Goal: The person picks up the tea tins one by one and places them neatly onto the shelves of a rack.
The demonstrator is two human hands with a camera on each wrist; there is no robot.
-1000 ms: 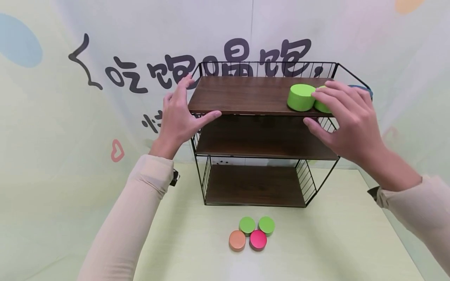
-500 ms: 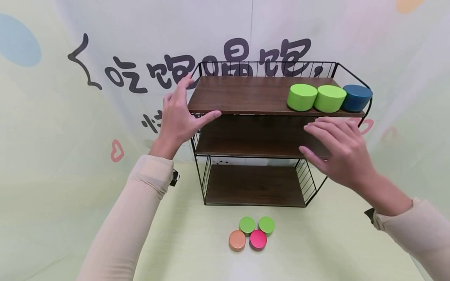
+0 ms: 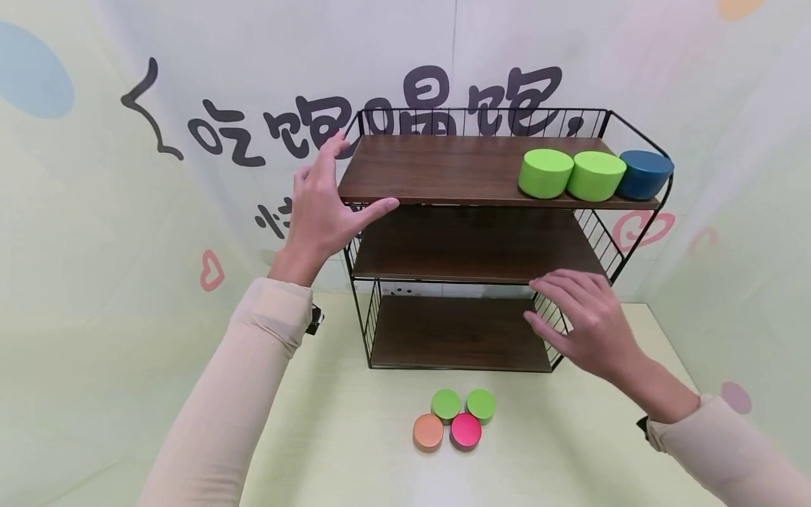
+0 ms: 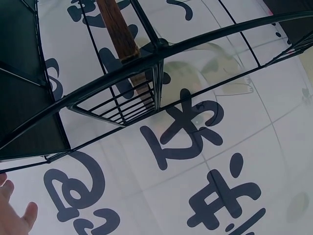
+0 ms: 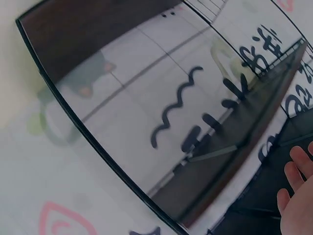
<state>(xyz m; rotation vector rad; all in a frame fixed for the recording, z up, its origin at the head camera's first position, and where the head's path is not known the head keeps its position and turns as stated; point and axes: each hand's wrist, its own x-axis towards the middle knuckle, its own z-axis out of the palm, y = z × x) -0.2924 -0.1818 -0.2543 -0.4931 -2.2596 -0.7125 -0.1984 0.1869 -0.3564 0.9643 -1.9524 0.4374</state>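
Note:
My left hand point(image 3: 323, 204) is at the left end of the top shelf point(image 3: 437, 169) of a three-tier rack, fingers spread and thumb along its front edge. In the left wrist view, the fingertips point(image 4: 30, 215) show at the lower left, near the rack's black wire side. Lower down, my right hand point(image 3: 586, 320) holds nothing, its fingers loosely bent in front of the rack's right side. Two green round containers, a left one point(image 3: 545, 174) and a right one point(image 3: 596, 176), stand beside a blue round container point(image 3: 645, 174) at the top shelf's right end.
On the pale table point(image 3: 342, 451) before the rack sit two green round containers, left point(image 3: 446, 405) and right point(image 3: 481, 405), an orange one point(image 3: 427, 432) and a pink one point(image 3: 465, 431). Below the top are a middle shelf point(image 3: 456, 246) and a bottom shelf point(image 3: 459, 334).
My right hand has let go of the right green container on the top shelf and moved down and slightly left, uncovering it and the blue one. The left hand has stayed in place.

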